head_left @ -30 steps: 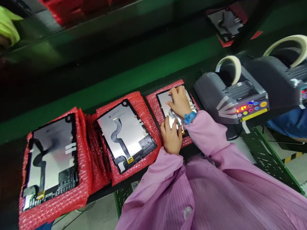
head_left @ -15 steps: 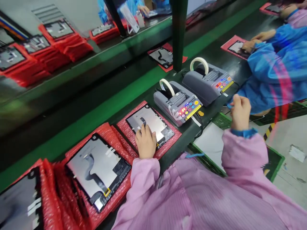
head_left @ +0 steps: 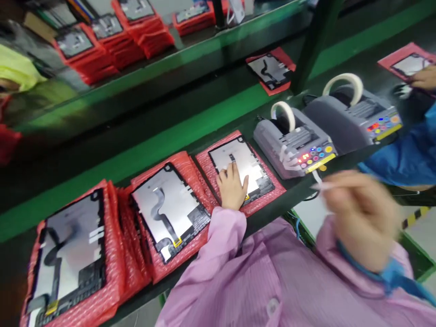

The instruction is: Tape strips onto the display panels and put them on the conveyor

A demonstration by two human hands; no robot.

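Observation:
My left hand (head_left: 232, 187) lies with fingers spread on a tablet screen panel (head_left: 254, 165), its fingertips at the dark ribbon cable and covering most of it. The panel rests silver side up on red bubble wrap (head_left: 272, 196). At the right, my right hand (head_left: 364, 218), blurred by motion, pinches the end of a pale strip of tape (head_left: 318, 181) at the front of the near tape dispenser (head_left: 294, 143). That grey dispenser carries a white tape roll and a lit red display.
Two more screen panels (head_left: 170, 209) (head_left: 70, 254) lie on red wrap to the left. A second tape dispenser (head_left: 350, 113) stands beyond the first. Stacks of wrapped panels (head_left: 136, 32) sit on the raised shelf. A co-worker's hand (head_left: 424, 77) is at far right.
My right hand has come from a raised fist out at the right to the near dispenser's tape strip. The left hand stays on the panel. The view has swung left.

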